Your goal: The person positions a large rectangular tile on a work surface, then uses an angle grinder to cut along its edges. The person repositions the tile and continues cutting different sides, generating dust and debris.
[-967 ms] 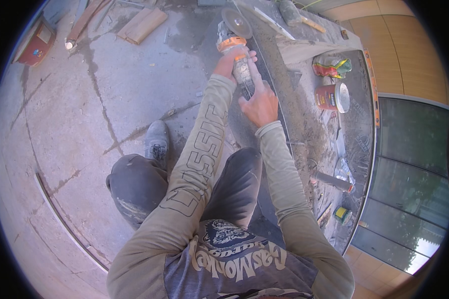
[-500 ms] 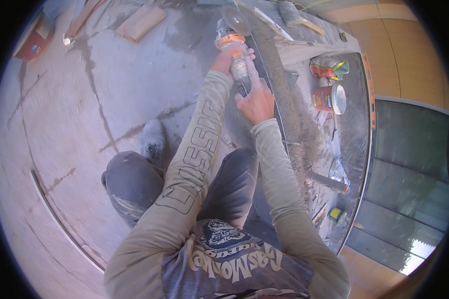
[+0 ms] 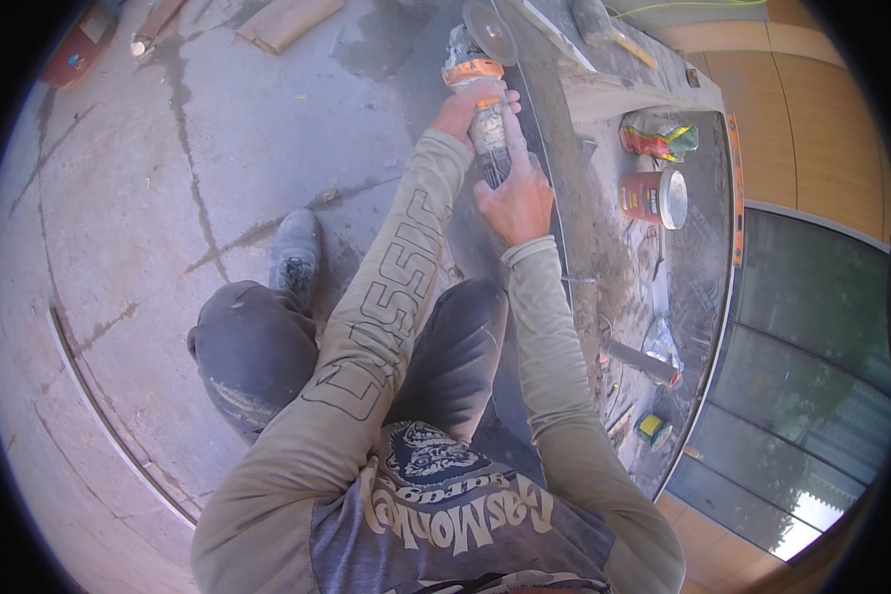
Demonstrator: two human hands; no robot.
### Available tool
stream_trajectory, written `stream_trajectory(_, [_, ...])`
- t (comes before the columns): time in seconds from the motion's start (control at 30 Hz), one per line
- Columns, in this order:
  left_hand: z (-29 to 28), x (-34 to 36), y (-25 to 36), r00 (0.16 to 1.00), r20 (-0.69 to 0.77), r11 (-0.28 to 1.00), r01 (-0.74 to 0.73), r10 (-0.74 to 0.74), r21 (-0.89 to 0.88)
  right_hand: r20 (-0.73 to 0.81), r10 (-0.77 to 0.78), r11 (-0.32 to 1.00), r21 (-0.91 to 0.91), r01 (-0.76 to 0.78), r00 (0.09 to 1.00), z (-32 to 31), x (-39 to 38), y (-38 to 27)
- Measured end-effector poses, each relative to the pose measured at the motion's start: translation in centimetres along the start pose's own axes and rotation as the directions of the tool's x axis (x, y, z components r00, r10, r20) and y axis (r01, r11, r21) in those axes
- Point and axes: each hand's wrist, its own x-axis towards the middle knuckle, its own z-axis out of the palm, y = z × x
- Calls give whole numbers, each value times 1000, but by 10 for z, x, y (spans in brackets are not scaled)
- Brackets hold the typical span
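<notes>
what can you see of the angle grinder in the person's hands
The angle grinder has a dusty grey body with an orange band near its head and a round grey disc at the far end. It points away from the person, over the dusty slab's edge. The left hand grips near the head, the right hand holds the rear.

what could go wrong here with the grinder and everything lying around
Both bare hands, left hand and right hand, grip the angle grinder close to its disc, so a slip or kickback could cut them. The dust-covered slab holds a loose red can and rags that could snag or get knocked off.
</notes>
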Motion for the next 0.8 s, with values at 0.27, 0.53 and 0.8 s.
stream_trajectory(0.27, [1, -6, -7, 1000, -2, 1000, -1, 1, -13, 13, 15, 1000, -7, -15, 1000, -4, -8, 1])
stream_trajectory(0.53, [-2, -8, -15, 1000, 22, 1000, 9, -9, -10, 17, 12, 1000, 3, -13, 1000, -5, -14, 6])
stream_trajectory(0.8, [-3, -16, -24, 1000, 3, 999, 31, -31, -11, 22, 29, 1000, 0, -29, 999, -6, -26, 12])
